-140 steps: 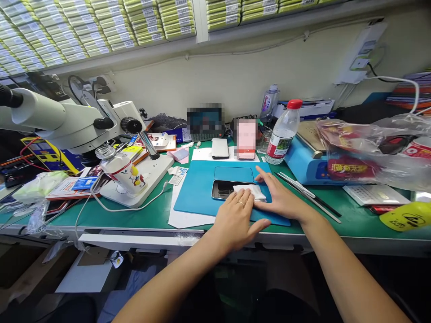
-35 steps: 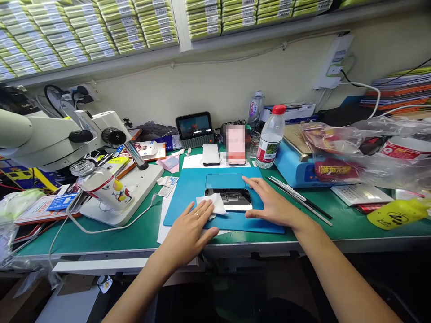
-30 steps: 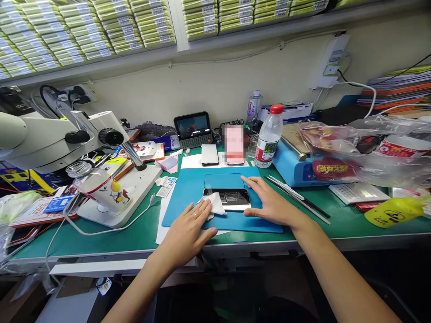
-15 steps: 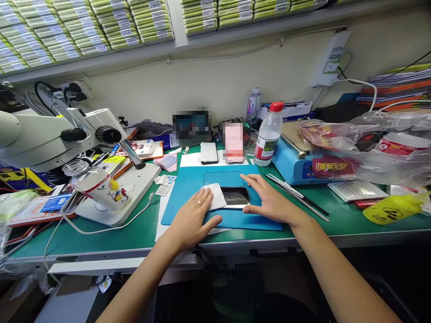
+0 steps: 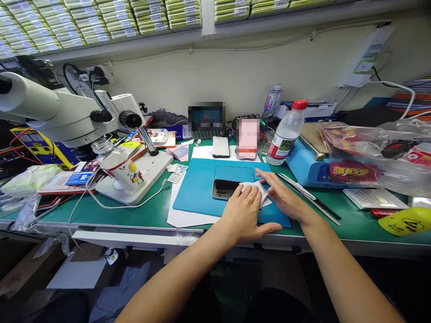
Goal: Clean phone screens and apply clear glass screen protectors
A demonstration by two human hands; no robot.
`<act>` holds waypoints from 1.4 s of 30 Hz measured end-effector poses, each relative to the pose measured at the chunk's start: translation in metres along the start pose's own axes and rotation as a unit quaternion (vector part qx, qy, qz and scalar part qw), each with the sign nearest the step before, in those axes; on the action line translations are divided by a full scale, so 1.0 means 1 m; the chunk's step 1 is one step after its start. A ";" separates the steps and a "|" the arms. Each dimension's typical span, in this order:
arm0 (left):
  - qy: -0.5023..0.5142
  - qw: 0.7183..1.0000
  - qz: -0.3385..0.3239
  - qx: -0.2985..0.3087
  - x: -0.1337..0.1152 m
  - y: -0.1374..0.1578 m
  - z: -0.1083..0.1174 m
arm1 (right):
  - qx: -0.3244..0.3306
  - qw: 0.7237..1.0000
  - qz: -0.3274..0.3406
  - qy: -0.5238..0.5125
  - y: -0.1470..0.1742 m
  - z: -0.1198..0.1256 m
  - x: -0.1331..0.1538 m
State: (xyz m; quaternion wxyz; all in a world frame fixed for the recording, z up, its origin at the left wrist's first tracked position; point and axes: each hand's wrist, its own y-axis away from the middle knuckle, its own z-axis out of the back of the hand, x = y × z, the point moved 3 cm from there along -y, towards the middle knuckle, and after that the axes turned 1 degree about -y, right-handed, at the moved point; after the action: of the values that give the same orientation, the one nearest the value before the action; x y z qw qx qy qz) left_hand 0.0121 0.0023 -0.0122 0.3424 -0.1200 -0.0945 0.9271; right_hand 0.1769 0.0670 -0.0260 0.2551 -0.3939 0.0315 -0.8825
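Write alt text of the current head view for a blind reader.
Left hand laid flat on a white wipe over one end of a dark phone on a blue mat, right hand beside it. A microscope stands at left, a red-capped bottle behind.

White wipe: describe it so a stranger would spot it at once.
On the green bench, find the blue mat. On it lies a dark, glossy device, and the white wipe sits over its right end, under the fingers of the left hand. Unlike the flat white sheet poking out beneath the mat, it is rumpled.
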 end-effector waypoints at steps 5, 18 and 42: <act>0.020 1.000 -0.007 0.002 0.005 0.024 0.004 | -0.004 1.000 -0.009 -0.002 -0.001 0.000 0.002; -0.021 0.994 0.097 0.054 0.072 0.085 0.023 | 0.032 0.999 -0.017 0.023 -0.001 0.002 0.012; 0.000 0.997 0.068 0.022 0.003 -0.009 -0.008 | -0.061 0.998 -0.006 0.027 -0.001 0.007 0.002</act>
State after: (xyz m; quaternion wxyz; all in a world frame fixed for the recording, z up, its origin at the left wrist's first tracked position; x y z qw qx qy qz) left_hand 0.0174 0.0120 -0.0180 0.2812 -0.1184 -0.0661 0.9500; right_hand 0.1803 0.0683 -0.0201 0.2249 -0.3852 0.0896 -0.8905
